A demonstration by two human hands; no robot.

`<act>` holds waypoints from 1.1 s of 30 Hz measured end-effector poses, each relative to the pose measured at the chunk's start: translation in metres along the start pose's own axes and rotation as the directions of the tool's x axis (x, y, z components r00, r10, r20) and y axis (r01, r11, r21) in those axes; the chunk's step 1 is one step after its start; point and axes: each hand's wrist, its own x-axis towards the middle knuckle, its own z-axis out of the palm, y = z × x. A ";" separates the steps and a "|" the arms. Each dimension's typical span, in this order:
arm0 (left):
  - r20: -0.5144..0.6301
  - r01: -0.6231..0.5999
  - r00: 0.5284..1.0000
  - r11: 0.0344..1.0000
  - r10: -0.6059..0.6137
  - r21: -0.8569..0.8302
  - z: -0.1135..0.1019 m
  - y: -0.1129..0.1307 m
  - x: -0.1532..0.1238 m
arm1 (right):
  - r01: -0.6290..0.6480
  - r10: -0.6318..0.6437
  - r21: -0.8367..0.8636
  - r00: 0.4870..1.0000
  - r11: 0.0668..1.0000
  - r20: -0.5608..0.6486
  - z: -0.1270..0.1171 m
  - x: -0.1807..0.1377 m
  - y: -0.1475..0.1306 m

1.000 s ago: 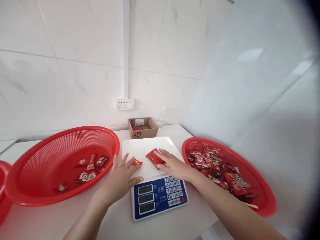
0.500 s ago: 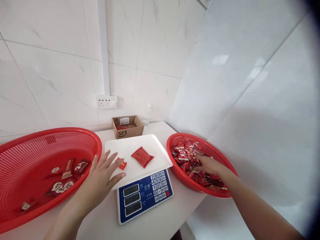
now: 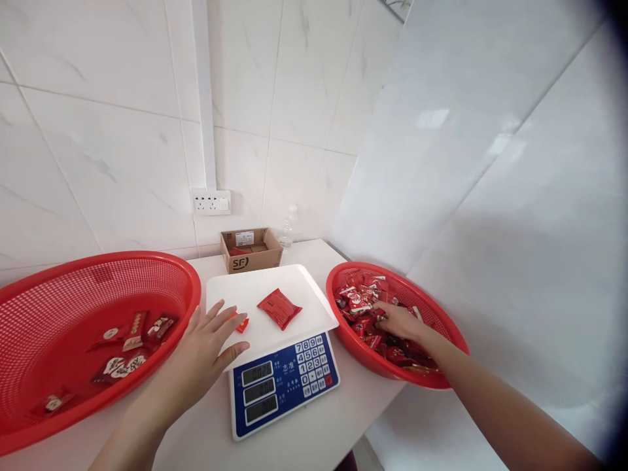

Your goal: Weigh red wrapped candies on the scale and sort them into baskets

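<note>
My left hand (image 3: 209,350) hovers over the left edge of the scale's white pan (image 3: 230,284), fingers spread and holding nothing. Behind its fingertips a small red packet (image 3: 242,325) is partly covered. A larger red packet (image 3: 279,308) lies flat on the middle of the pan. My right hand (image 3: 396,320) reaches into the right red basket (image 3: 343,340), touching the heap of red snack packets (image 3: 360,297). Its thumb and forefinger are apart; the other fingers are partly hidden. The blue scale panel (image 3: 284,386) faces me, its digits too faint to read surely.
A large red basket (image 3: 189,278) with several packets (image 3: 125,366) stands at left. Behind the scale are a small cardboard box (image 3: 255,261) and a clear plastic bottle (image 3: 289,226). A tiled wall with a socket (image 3: 210,201) closes off the back; a smooth pale surface rises at right.
My right hand has shifted slightly left among the packets in the right basket, and some of them have moved. My left hand stays spread over the pan, slightly lower.
</note>
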 end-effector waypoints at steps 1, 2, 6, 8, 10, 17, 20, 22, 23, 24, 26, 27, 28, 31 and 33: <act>0.004 0.001 1.000 1.000 -0.001 -0.004 0.000 0.000 0.000 | -0.003 0.004 0.040 1.000 0.999 -0.020 -0.004 -0.001 0.001; 0.004 0.002 1.000 1.000 -0.001 -0.008 0.000 0.000 0.000 | -0.011 0.015 0.096 0.999 0.995 -0.050 -0.009 -0.002 0.001; -0.015 0.000 1.000 1.000 -0.001 -0.026 0.000 -0.001 0.000 | 0.008 0.068 0.366 0.979 0.931 -0.192 -0.025 -0.001 0.001; -0.020 -0.002 1.000 0.999 0.001 -0.033 0.000 -0.001 -0.001 | 0.056 0.035 0.391 0.974 0.919 -0.223 -0.030 0.000 -0.003; -0.010 -0.004 1.000 0.999 0.003 -0.035 -0.001 -0.001 -0.002 | 0.061 0.009 0.366 0.982 0.929 -0.187 -0.030 0.002 -0.008; 0.043 0.024 0.999 0.999 -0.022 -0.048 -0.005 0.002 -0.004 | 0.101 -0.065 0.226 0.985 0.969 -0.163 -0.017 0.015 -0.030; 0.054 0.032 0.998 0.998 -0.029 -0.058 -0.007 0.003 -0.004 | 0.190 -0.180 0.104 0.978 0.976 -0.104 -0.006 0.018 -0.039; 0.058 0.029 0.998 0.998 -0.026 -0.057 -0.007 0.004 -0.004 | 0.189 -0.190 -0.018 0.980 0.982 -0.064 0.001 0.019 -0.044; 0.060 0.030 0.998 0.998 -0.026 -0.056 -0.008 0.004 -0.004 | 0.178 -0.182 -0.070 0.981 0.982 -0.063 0.004 0.019 -0.046; 0.062 0.031 0.998 0.998 -0.028 -0.055 -0.008 0.004 -0.004 | 0.165 -0.174 -0.105 0.981 0.981 -0.081 0.005 0.019 -0.047; 0.060 0.034 0.998 0.998 -0.031 -0.062 -0.008 0.004 -0.005 | 0.140 -0.157 -0.126 0.978 0.982 -0.135 0.004 0.019 -0.047; 0.057 0.036 0.998 0.997 -0.032 -0.068 -0.008 0.004 -0.005 | 0.117 -0.135 -0.118 0.977 0.986 -0.163 0.001 0.019 -0.047; 0.056 0.037 0.998 0.996 -0.033 -0.076 -0.008 0.004 -0.006 | 0.092 -0.110 -0.100 0.975 0.991 -0.191 -0.004 0.019 -0.046; 0.062 0.037 0.998 0.994 -0.031 -0.098 -0.010 0.005 -0.008 | 0.057 -0.054 0.000 0.953 0.998 -0.298 -0.021 0.019 -0.047; 0.077 0.038 0.997 0.994 -0.030 -0.107 -0.012 0.007 -0.008 | 0.120 -0.066 0.123 0.925 0.985 -0.375 -0.032 0.017 -0.055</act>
